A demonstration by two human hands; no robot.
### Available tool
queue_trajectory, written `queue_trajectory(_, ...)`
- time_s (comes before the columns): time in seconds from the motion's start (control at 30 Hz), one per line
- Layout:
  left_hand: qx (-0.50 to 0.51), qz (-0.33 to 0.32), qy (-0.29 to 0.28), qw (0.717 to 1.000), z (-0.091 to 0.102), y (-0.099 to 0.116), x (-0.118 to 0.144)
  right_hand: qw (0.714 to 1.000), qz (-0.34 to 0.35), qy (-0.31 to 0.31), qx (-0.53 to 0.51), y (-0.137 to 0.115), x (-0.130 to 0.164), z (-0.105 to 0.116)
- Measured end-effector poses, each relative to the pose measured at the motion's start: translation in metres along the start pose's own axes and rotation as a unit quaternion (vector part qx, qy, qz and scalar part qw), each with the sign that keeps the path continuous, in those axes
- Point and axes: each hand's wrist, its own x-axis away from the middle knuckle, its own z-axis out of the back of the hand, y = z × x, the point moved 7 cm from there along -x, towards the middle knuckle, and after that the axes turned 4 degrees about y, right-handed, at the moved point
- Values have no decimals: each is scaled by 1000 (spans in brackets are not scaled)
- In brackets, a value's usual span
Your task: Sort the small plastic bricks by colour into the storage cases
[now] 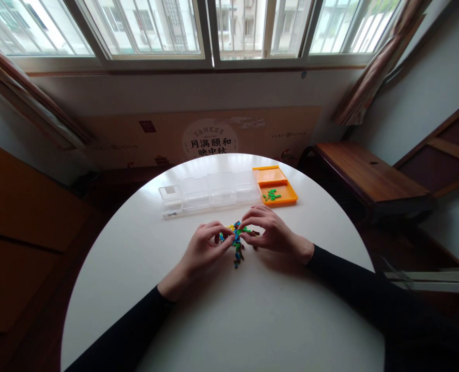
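A small pile of tiny toy bricks (238, 253) in blue, green, yellow and brown lies on the white round table (276, 310). My left hand (206, 247) reaches in from the left, thumb and fingertips drawn together at the pile. From the right, my right hand (270, 230) meets it with its fingers pinched over the bricks. The two sets of fingertips almost touch. Whatever each pinch holds is too small to make out. Several green bricks (271, 195) lie in the orange tray (291, 199) beyond my right hand.
Left of the orange tray stands a row of clear plastic compartment boxes (200, 201) with raised lids. Past the table's far edge is a printed cardboard panel (128, 134) below the windows. A wooden bench (369, 170) stands at the right, and a wooden cabinet (20, 222) at the left.
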Motion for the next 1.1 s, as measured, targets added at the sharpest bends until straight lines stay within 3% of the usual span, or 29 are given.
queue_trajectory(0.17,-25,-9,1,1000,0,-1,1,996,-60,6,-58,10,2,3)
queue_trajectory(0.5,-105,-24,-4,994,-1,-5,3,995,-73,-4,-70,9,1,0)
queue_trajectory(0.83,-140,-104,61,983,3,5,5,983,-104,-25,-151,4,0,-11)
queue_trajectory(1.1,-179,-102,79,975,7,9,4,986,-108,-20,-128,2,-1,-10)
